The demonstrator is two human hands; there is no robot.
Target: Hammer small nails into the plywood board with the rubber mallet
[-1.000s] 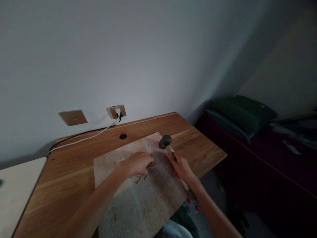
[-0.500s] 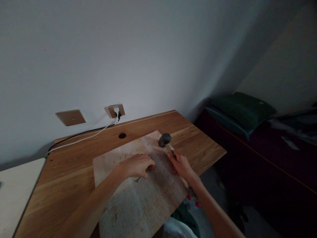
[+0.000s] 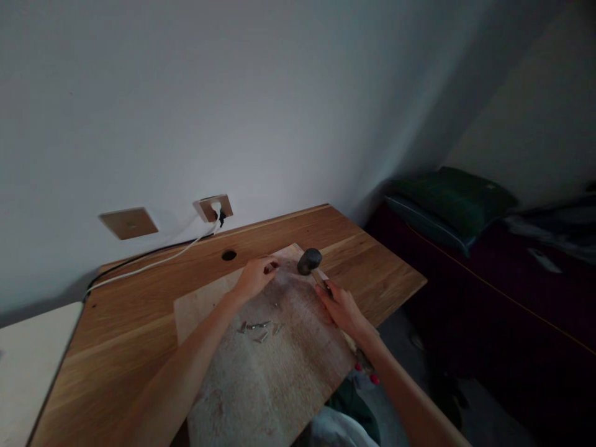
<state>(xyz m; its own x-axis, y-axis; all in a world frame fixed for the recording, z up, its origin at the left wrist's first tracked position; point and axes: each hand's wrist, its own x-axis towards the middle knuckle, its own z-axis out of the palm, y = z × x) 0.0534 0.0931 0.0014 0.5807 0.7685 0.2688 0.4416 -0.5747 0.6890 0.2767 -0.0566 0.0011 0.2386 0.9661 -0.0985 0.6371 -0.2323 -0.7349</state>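
Observation:
My right hand (image 3: 343, 308) is wrapped around the wooden handle of a mallet (image 3: 310, 262) with a dark head. The mallet's head rests on or just over the far right part of a worn wooden board (image 3: 261, 388). Over the far edge of that board is my left hand (image 3: 256, 277), its fingers pinched together. Whatever sits between those fingertips is too small to make out. Several small metal screws or nails (image 3: 259, 325) lie loose in the middle of the board, nearer to me than the left hand.
Beneath the board is a wooden desk (image 3: 382, 270) with a round cable hole (image 3: 229, 255). A white cable (image 3: 153, 266) runs along the wall to a socket (image 3: 213, 207). A white surface (image 3: 37, 366) adjoins at left. Cushions (image 3: 447, 202) lie on a dark bed at right.
My left hand has moved away from me, from over the loose metal pieces to the board's far edge, uncovering them. My right hand and the mallet have stayed almost still.

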